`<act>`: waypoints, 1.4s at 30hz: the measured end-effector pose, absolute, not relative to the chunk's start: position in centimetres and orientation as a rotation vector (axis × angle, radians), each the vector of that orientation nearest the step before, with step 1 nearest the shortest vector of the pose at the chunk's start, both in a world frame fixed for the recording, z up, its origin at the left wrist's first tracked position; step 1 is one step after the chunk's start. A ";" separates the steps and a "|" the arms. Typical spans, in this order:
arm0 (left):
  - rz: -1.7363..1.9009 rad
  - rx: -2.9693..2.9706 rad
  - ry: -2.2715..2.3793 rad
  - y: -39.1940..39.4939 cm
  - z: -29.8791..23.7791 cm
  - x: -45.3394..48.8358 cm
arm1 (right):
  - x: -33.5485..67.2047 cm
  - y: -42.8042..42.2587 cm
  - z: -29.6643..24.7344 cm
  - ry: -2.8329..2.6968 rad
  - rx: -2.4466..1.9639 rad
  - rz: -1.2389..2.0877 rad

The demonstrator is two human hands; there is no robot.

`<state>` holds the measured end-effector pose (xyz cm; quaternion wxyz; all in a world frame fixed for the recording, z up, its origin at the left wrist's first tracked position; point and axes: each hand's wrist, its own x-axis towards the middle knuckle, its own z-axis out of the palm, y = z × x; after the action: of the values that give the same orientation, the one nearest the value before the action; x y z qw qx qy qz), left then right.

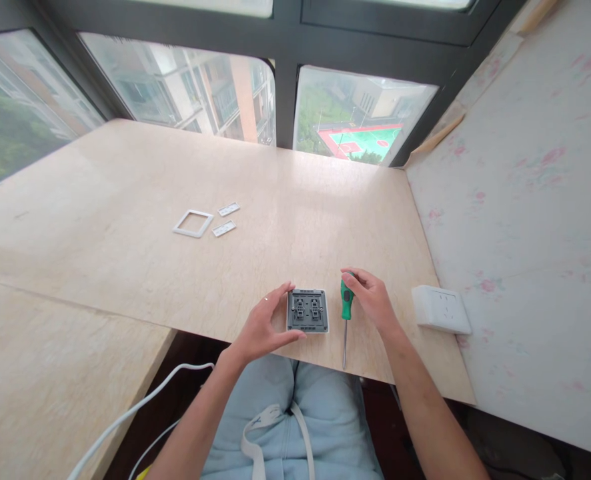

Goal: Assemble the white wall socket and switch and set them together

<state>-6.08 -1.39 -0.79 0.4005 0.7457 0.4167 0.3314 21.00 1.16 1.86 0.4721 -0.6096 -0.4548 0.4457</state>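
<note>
Near the front edge of the table lies a square wall switch (pixel 307 311) with a white rim, its dark grey inner face up and two mechanisms side by side in its middle. My left hand (pixel 264 325) grips it from the left, index finger at the top left corner and thumb along the near edge. To the right of it, my right hand (pixel 370 293) has its fingers closed on the green handle of a screwdriver (pixel 346 307). The metal shaft points toward me, its tip close to the table edge. The switch and screwdriver are apart.
Farther left on the table (pixel 295 207) lie a white square frame (pixel 193 223) and two small white rocker covers (pixel 224 229). A white socket box (pixel 441 309) stands against the papered wall at right. A white cable (pixel 145 398) hangs at lower left. Windows line the back.
</note>
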 end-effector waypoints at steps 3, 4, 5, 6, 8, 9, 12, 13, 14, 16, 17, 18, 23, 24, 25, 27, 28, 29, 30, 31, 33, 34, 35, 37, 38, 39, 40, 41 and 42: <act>0.823 1.854 1.044 -1.4 -0.5 -6.1 | 21.2 0.7 2.5 -1.084 -1.438 1.068; 0.834 1.837 1.043 -1.4 -0.4 -6.1 | 21.2 0.4 2.9 -1.076 -1.418 1.053; 0.867 1.815 1.047 -1.4 -0.2 -6.1 | 21.2 0.2 3.4 -1.071 -1.399 1.034; 0.927 1.789 1.062 -1.4 0.1 -6.0 | 21.1 -0.1 4.0 -1.068 -1.379 1.016; 1.100 1.724 1.135 -1.6 1.2 -5.7 | 20.5 -0.7 5.4 -1.069 -1.334 0.985; 1.193 1.689 1.194 -1.8 2.0 -5.5 | 19.9 -1.0 6.1 -1.077 -1.309 0.979; 1.280 1.655 1.258 -2.6 5.5 -4.6 | 17.6 -1.7 8.1 -1.128 -1.234 0.977; 1.269 1.648 1.218 -2.9 6.8 -4.3 | 16.7 -1.9 8.7 -1.155 -1.204 0.986; 1.238 1.635 1.175 -3.1 7.9 -3.9 | 15.7 -2.1 9.1 -1.184 -1.172 0.994; 1.175 1.599 1.121 -3.6 9.6 -3.2 | 14.0 -2.3 9.9 -1.254 -1.101 0.993; 1.164 1.580 1.123 -3.7 10.2 -2.9 | 13.3 -2.4 10.1 -1.287 -1.079 0.979; 1.168 1.562 1.133 -3.8 10.5 -2.7 | 12.7 -2.5 10.3 -1.314 -1.065 0.960; 1.253 1.545 1.155 -3.6 10.9 -3.0 | 11.9 -2.7 10.5 -1.453 -0.995 0.879; 1.280 1.525 1.156 -3.5 10.8 -3.3 | 12.1 -2.7 10.4 -1.492 -0.979 0.866; 1.319 1.484 1.160 -3.3 10.8 -3.7 | 12.5 -2.6 10.1 -1.531 -0.973 0.850; 1.441 1.350 1.173 -3.0 10.8 -4.4 | 13.5 -2.5 9.3 -1.615 -1.001 0.779; 1.519 1.278 1.173 -2.8 10.8 -4.7 | 14.0 -2.5 8.7 -1.669 -1.033 0.727; 1.600 1.220 1.166 -2.6 10.8 -5.0 | 14.5 -2.4 8.0 -1.734 -1.064 0.663; 1.675 1.181 1.151 -2.5 10.8 -5.2 | 15.0 -2.3 7.3 -1.806 -1.091 0.604; 1.740 1.159 1.131 -2.3 10.8 -5.2 | 15.4 -2.2 6.6 -1.876 -1.104 0.555; 1.825 1.151 1.092 -2.0 10.6 -5.1 | 15.8 -2.1 5.1 -2.017 -1.093 0.497; 1.846 1.154 1.078 -1.9 10.4 -4.9 | 15.9 -2.1 4.4 -2.074 -1.078 0.475; 1.855 1.155 1.069 -1.8 10.2 -4.7 | 15.9 -2.0 3.8 -2.119 -1.064 0.458; 1.852 1.150 1.058 -1.7 9.9 -4.3 | 15.8 -1.9 2.9 -2.169 -1.052 0.437; 1.845 1.145 1.055 -1.6 9.7 -4.1 | 15.7 -1.9 2.6 -2.177 -1.052 0.435; 1.832 1.141 1.055 -1.5 9.5 -3.9 | 15.7 -1.8 2.3 -2.177 -1.052 0.435; 1.818 1.139 1.056 -1.5 9.4 -3.8 | 15.7 -1.8 2.1 -2.173 -1.048 0.437; 1.806 1.138 1.059 -1.4 9.2 -3.7 | 15.7 -1.7 2.0 -2.166 -1.038 0.438; 1.794 1.136 1.064 -1.4 9.1 -3.6 | 15.8 -1.7 1.9 -2.160 -1.024 0.441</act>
<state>-3.58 -1.38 9.10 0.3738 0.4435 0.4156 0.7006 15.76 -1.69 1.90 0.3480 -0.3949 -0.8331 0.1701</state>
